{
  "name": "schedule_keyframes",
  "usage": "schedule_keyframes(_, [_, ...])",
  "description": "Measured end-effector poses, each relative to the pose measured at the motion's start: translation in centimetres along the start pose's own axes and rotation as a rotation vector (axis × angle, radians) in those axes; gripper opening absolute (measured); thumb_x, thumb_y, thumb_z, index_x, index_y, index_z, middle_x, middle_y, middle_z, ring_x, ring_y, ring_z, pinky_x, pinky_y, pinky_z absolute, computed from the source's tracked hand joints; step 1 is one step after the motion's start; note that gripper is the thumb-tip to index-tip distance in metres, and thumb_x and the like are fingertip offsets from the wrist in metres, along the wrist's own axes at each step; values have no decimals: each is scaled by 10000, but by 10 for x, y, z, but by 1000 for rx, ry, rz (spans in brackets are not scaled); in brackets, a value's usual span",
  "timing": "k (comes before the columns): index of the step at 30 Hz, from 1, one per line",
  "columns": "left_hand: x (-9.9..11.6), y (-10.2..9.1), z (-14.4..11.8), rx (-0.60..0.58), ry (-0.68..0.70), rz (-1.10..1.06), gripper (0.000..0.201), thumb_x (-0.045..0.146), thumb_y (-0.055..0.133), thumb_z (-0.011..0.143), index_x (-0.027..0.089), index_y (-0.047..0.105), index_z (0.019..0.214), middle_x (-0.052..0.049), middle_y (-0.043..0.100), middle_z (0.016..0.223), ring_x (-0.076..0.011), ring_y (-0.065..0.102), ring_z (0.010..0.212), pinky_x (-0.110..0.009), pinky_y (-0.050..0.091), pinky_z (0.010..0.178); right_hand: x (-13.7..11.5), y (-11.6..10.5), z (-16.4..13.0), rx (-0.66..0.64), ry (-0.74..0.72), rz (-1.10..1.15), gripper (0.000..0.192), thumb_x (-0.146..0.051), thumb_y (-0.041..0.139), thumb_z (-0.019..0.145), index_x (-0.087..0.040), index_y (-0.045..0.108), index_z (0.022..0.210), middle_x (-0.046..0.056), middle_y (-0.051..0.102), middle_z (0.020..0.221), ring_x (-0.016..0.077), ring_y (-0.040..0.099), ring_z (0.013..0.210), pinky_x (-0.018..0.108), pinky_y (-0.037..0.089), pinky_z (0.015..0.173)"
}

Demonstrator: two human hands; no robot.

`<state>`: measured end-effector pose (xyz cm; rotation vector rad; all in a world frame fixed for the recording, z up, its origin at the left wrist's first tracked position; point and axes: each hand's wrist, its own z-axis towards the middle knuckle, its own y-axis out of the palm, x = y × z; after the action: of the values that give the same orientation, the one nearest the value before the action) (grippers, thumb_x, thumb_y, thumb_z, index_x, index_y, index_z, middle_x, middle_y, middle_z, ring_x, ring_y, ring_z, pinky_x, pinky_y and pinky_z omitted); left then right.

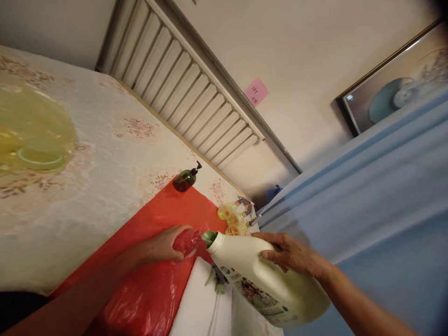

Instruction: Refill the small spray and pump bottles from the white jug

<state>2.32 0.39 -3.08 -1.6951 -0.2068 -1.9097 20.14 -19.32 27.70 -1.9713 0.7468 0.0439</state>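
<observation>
In the head view, my left hand (168,245) closes around a clear, see-through bottle (190,241) above the red plastic sheet (168,214). With my right hand (290,254) I grip a large cream-coloured jug (252,266) by its upper side, where the handle is mostly hidden. The jug lies tilted, its green spout (209,238) against or just beside the clear bottle's mouth; contact and any liquid flow are too small to tell. Below the jug's neck, a green and dark spray trigger head (219,283) with a thin tube rests on a white sheet or cloth (196,303).
A dark green pump bottle (185,180) stands at the red sheet's far corner. Several yellow-tinted clear containers (233,217) stand near the blue curtain (350,219). A translucent yellow cover (38,116) sits left on the flowered tablecloth (112,154). Behind runs a white radiator (189,74).
</observation>
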Motion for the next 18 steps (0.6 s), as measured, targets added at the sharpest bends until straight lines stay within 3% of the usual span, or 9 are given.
schedule_keyframes(18, [-2, 0, 1, -14, -7, 6, 840, 249, 724, 580, 333, 468, 1376, -21, 550, 1446, -319, 464, 1360, -367, 422, 1091, 0, 0, 2, -3, 5, -4, 577, -472, 611, 894, -262, 513, 1423, 23, 650, 852, 91, 489, 588, 171, 420, 456])
